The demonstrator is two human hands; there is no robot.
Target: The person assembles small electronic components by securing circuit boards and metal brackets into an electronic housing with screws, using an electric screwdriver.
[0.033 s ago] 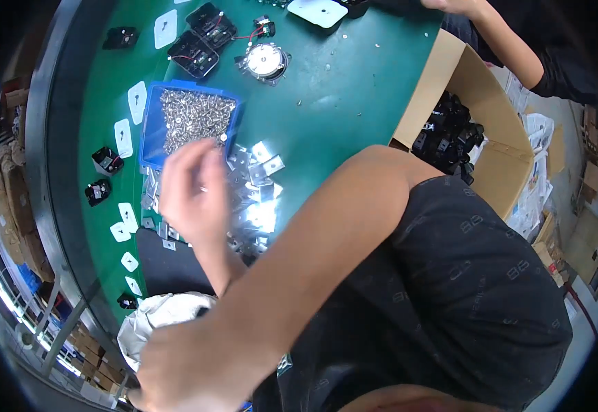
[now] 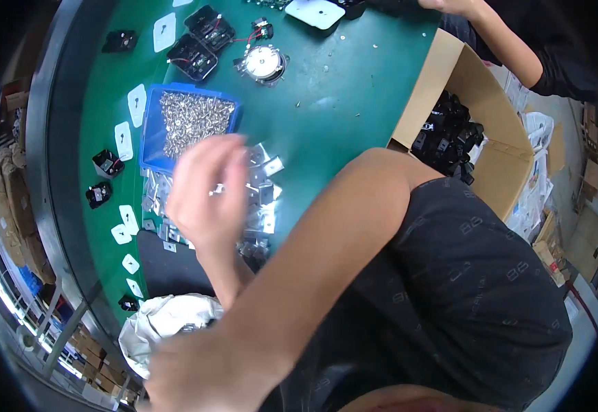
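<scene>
Left hand (image 2: pixel 202 192) is raised over a spread of small metal plates (image 2: pixel 272 165) on the green surface (image 2: pixel 326 130), just below a blue tray (image 2: pixel 150 130) of silver screws (image 2: pixel 192 117). Its fingers are bent, with a gap between thumb and fingers; motion blur prevents confirming whether this grip holds anything. Right hand (image 2: pixel 192 374) is at the lower edge, beside a white bag (image 2: pixel 165 316), its forearm crossing over the left one; it is blurred, and its grip cannot be determined. A black mat (image 2: pixel 168 264) lies between plates and bag. Beyond the tray are an open black case (image 2: pixel 194 55) and a round metal component (image 2: pixel 263 63). At right, a cardboard box (image 2: pixel 498 161) contains black parts (image 2: pixel 450 134). A co-worker's hand (image 2: pixel 453 5) shows at the upper edge.
</scene>
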